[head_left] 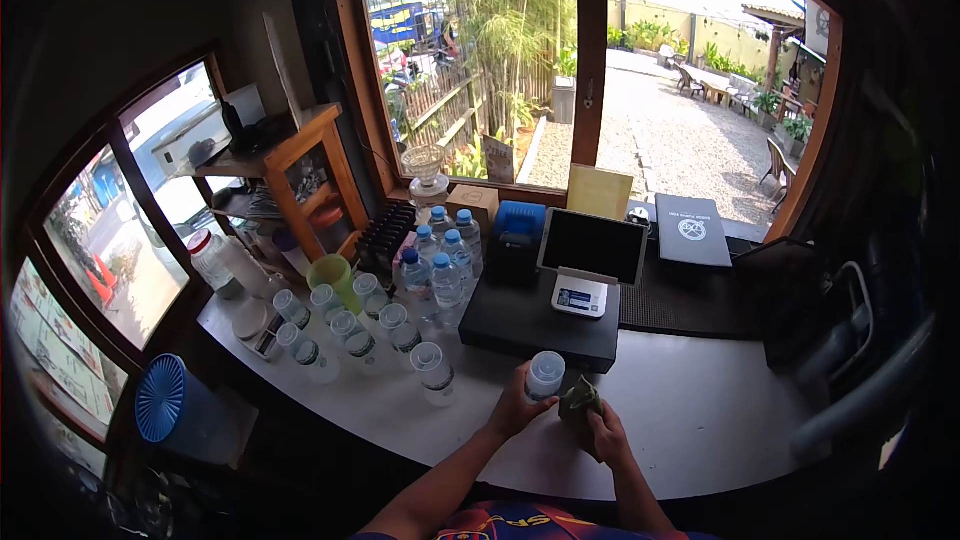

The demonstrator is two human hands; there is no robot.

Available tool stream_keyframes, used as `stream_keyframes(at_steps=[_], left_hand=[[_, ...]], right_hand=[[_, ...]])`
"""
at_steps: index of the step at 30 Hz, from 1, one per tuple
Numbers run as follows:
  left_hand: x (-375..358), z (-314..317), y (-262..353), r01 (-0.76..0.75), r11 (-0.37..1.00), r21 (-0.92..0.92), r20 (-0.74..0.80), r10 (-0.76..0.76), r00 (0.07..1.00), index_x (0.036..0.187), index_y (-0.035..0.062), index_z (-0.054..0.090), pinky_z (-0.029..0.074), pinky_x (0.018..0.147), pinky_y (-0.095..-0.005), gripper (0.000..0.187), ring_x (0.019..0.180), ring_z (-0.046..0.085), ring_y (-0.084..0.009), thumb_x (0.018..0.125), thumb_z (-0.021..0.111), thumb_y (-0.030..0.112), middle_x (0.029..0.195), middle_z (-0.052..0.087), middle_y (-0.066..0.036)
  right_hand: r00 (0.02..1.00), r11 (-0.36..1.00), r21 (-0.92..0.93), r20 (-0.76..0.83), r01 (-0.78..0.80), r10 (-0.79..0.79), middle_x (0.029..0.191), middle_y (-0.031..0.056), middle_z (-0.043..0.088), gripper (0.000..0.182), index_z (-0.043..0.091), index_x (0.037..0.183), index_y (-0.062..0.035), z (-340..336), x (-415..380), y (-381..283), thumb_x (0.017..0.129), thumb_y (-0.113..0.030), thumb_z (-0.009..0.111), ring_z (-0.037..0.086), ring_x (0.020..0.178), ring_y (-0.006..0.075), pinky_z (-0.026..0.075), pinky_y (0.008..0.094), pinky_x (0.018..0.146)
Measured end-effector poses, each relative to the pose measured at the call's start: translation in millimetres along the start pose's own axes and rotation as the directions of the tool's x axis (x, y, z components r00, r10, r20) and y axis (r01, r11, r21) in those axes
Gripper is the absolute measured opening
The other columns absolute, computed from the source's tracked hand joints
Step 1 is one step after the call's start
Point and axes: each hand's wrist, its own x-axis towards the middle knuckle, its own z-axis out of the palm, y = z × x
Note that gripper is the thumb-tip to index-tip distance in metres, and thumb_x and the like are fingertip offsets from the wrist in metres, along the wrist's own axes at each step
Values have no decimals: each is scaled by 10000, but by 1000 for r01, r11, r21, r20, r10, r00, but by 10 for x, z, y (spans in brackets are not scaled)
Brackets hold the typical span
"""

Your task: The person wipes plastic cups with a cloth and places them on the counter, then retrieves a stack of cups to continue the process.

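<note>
My left hand (517, 406) is wrapped round a translucent plastic cup (546, 374), held over the front of the white counter. Just to its right, my right hand (608, 434) grips a crumpled dark green cloth (580, 406), close beside the cup. Several similar cups stand upright on the counter to the left; the nearest cup (433, 372) is a short way from my left hand. These cups carry a dark printed band. My fingers on the far side of the cloth are hidden.
Behind my hands sits a black cash drawer (530, 330) bearing a tablet (594, 245). Several water bottles (447, 282) and a green pitcher (335, 278) stand left of it. A blue-lidded bin (165, 400) is off the counter's left end. The white counter (700, 410) extends right toward a dark sink area.
</note>
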Motion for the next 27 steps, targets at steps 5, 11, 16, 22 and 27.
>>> stream_keyframes(at_steps=[5, 11, 16, 22, 27], left_hand=[[-426, -119, 21, -32, 999, 14, -67, 33, 997, 1370, 21, 355, 406, 1040, -432, 810, 1244, 490, -354, 768, 833, 279, 1303, 478, -208], [-634, -629, 196, 2, 996, 92, -98, 7, 995, 1412, 24, 339, 411, 1047, -443, 838, 1253, 500, -381, 777, 826, 274, 1326, 494, -219], [-210, -880, 308, 20, 980, -200, 14, -18, 1000, 1436, 5, 291, 368, 1090, -434, 838, 1303, 459, -390, 801, 798, 205, 1366, 465, -229], [112, -1044, 101, -117, 973, -200, 145, 147, 978, 1410, -4, 321, 364, 1096, -414, 786, 1306, 460, -350, 793, 784, 144, 1353, 465, -216], [105, -1208, 150, -194, 971, -141, 214, 221, 952, 1383, -15, 352, 360, 1097, -410, 781, 1299, 463, -371, 750, 783, 139, 1343, 473, -239]], right_hand=[[990, 997, -79, 135, -27, 38, 1192, 107, 626, 320, 524, 1297, 26, 136, -43, 168, 1026, -112, 424, 571, 1114, 165, 423, 305, 1009], [987, 988, 65, 60, 142, -146, 1247, 117, 601, 348, 502, 1332, 11, 511, -76, 70, 1026, -133, 422, 573, 1163, 195, 436, 331, 1019], [872, 946, -100, -368, 309, -324, 1372, 111, 517, 479, 440, 1424, -24, 533, -37, -199, 1055, -330, 444, 516, 1247, 231, 412, 364, 1050], [643, 856, -352, -564, 379, -517, 1332, 105, 547, 546, 466, 1407, -27, 916, -91, -585, 1041, -431, 448, 525, 1227, 223, 390, 367, 1051], [541, 842, -448, -648, 300, -537, 1384, 138, 509, 591, 437, 1428, -16, 1225, -402, -488, 1032, -454, 442, 506, 1264, 265, 371, 385, 1078]])
